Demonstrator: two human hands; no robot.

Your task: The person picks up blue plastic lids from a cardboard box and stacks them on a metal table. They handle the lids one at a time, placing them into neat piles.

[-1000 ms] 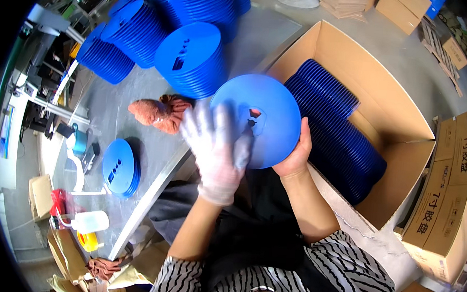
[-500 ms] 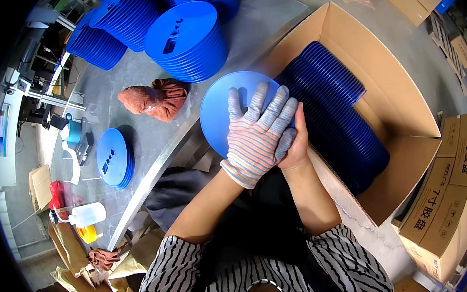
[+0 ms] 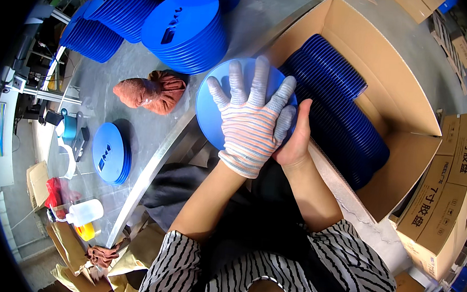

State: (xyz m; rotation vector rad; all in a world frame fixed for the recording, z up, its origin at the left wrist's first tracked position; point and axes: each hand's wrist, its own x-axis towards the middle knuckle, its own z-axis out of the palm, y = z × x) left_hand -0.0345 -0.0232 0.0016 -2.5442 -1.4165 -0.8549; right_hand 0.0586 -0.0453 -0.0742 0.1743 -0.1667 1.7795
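Observation:
My left hand (image 3: 252,112), in a striped knit glove with grey fingers, lies flat with fingers spread across the top of a round blue plastic reel (image 3: 207,114). My bare right hand (image 3: 295,142) holds that reel at its right edge, thumb up beside the gloved thumb; its other fingers are hidden underneath. Just to the right, a cardboard box (image 3: 396,65) contains tight rows of blue reels (image 3: 337,118) standing on edge. A short stack of reels (image 3: 109,153) lies on the grey table (image 3: 152,134) to the left.
Tall stacks of blue reels (image 3: 185,29) fill the table's far side. Nearer are a crumpled brown cloth (image 3: 152,92), a white bottle (image 3: 85,212) and a yellow container (image 3: 86,231). Closed cartons (image 3: 432,200) are piled at right. The table's metal edge (image 3: 151,178) runs beside my left arm.
The gloved fingers have spread wider over the reel. Both hands and the reel have shifted slightly up and left in view, and the surroundings have shifted a little too.

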